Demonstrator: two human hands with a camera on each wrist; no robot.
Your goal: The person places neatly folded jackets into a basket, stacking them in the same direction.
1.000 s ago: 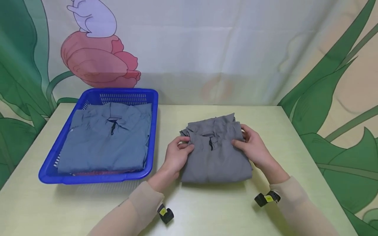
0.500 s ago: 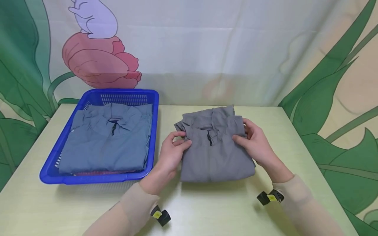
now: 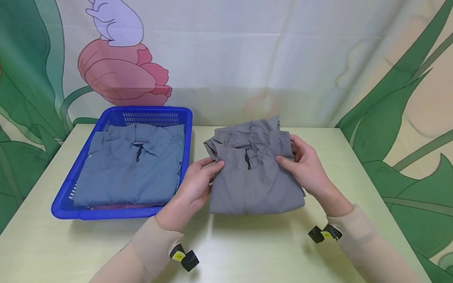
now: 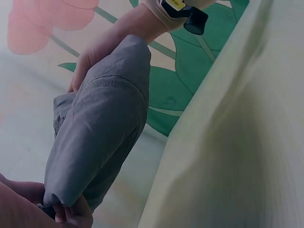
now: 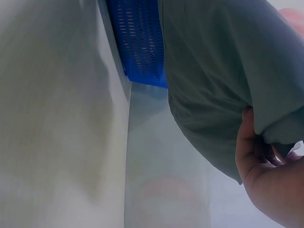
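Folded grey zip-collar shirt [image 3: 255, 177] pinched between left hand [image 3: 192, 188] and right hand [image 3: 308, 171], far edge raised off pale green counter [image 3: 247, 247]. Risk: loose collar layers slipping, fold collapsing beside blue plastic basket [image 3: 67, 204].

The left hand [image 3: 192, 186] and the right hand [image 3: 306, 169] grip opposite sides of a folded grey jacket [image 3: 253, 173] (collar end raised off the pale green table [image 3: 247, 251]), just right of a blue basket [image 3: 70, 204] holding a folded blue-grey jacket [image 3: 131, 169].
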